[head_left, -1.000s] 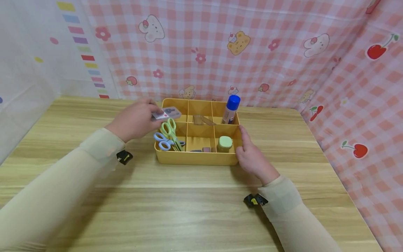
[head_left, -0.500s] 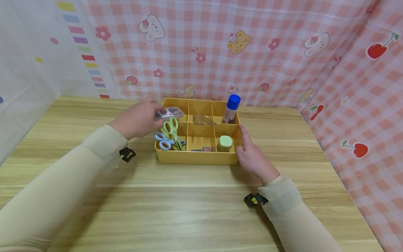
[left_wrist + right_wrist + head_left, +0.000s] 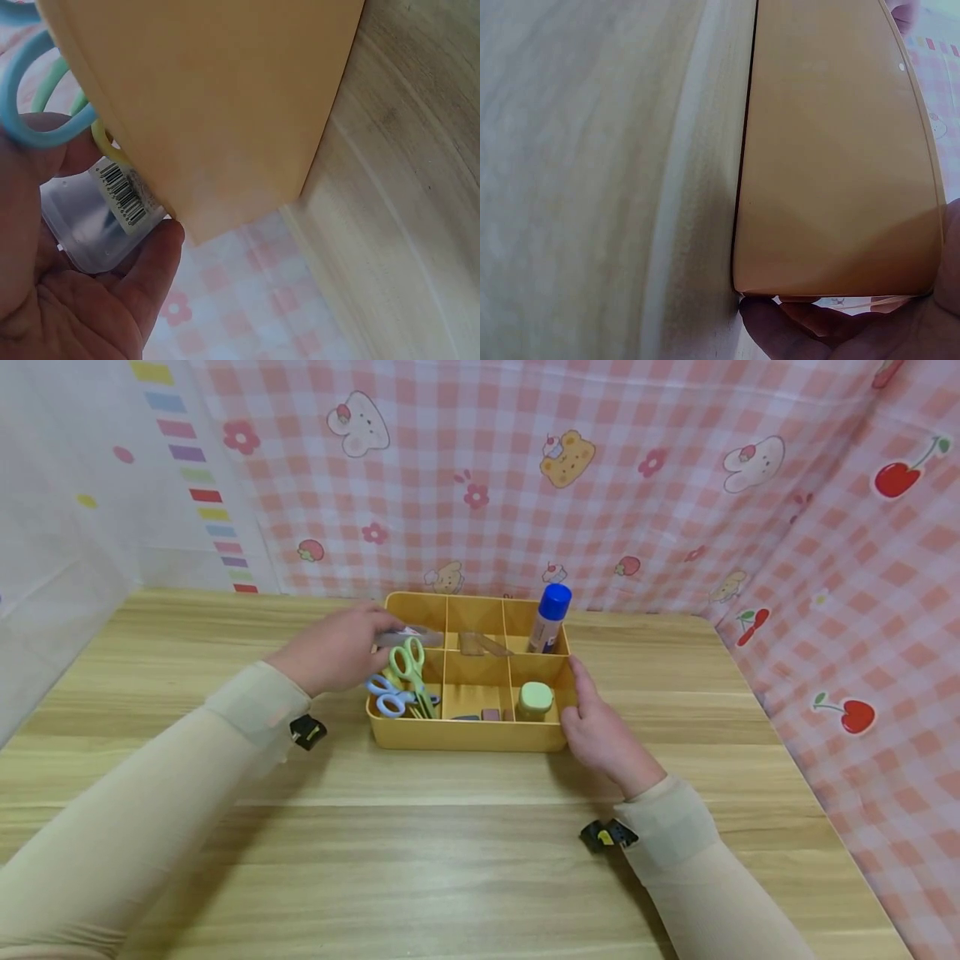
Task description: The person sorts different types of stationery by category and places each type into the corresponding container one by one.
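My left hand (image 3: 337, 647) pinches a small clear plastic case (image 3: 97, 217) with a barcode label. The case lies over the back left compartment of a yellow divided organizer (image 3: 468, 737), low at its rim. In the left wrist view, thumb and fingers stand on either side of the case. Green-handled scissors (image 3: 408, 664) and blue-handled scissors (image 3: 390, 700) lean in the front left compartment, close beside this hand. My right hand (image 3: 603, 739) rests along the organizer's right side wall, index finger straight. In the right wrist view its fingers (image 3: 780, 326) lie against that wall.
A blue-capped glue stick (image 3: 551, 618) stands in the back right compartment. A jar with a pale green lid (image 3: 536, 696) sits front right. Small blocks (image 3: 491, 715) lie front middle, and brownish flat pieces (image 3: 480, 644) back middle. Checked cloth (image 3: 480, 460) hangs behind the wooden table (image 3: 420, 860).
My left hand has moved slightly right and lowered the clear case toward the back left compartment, tipping it flatter to the view. The right hand and the organizer have stayed in place.
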Demonstrator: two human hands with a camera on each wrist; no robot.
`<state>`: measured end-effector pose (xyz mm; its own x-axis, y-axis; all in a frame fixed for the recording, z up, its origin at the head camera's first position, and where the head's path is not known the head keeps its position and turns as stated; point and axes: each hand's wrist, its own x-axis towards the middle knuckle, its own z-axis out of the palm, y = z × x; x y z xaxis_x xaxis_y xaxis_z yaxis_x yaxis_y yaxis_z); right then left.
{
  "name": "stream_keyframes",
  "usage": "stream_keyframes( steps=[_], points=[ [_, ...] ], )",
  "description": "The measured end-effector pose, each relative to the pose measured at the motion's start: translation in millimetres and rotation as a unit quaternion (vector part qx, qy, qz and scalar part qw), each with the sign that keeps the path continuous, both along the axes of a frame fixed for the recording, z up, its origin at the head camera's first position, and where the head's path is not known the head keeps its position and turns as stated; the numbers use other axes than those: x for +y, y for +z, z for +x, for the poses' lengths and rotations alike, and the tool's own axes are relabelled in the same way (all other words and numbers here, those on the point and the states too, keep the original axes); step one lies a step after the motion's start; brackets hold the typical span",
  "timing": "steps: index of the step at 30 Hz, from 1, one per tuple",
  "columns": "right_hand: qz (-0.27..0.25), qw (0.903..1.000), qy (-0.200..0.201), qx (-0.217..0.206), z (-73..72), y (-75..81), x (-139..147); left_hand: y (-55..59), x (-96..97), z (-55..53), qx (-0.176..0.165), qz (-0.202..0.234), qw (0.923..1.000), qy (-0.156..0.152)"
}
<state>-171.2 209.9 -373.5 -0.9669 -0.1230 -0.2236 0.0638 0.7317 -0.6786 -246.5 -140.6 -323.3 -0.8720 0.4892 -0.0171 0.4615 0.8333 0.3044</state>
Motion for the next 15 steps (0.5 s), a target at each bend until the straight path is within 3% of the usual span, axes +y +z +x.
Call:
stream_keyframes(
  steps=[15],
  points=[
    [-0.007, 1.0, 0.002, -0.004, -0.6, 0.3, 0.3, -6.6, 1.2, 0.2, -0.03, 0.012, 0.9994, -0.012]
  ],
)
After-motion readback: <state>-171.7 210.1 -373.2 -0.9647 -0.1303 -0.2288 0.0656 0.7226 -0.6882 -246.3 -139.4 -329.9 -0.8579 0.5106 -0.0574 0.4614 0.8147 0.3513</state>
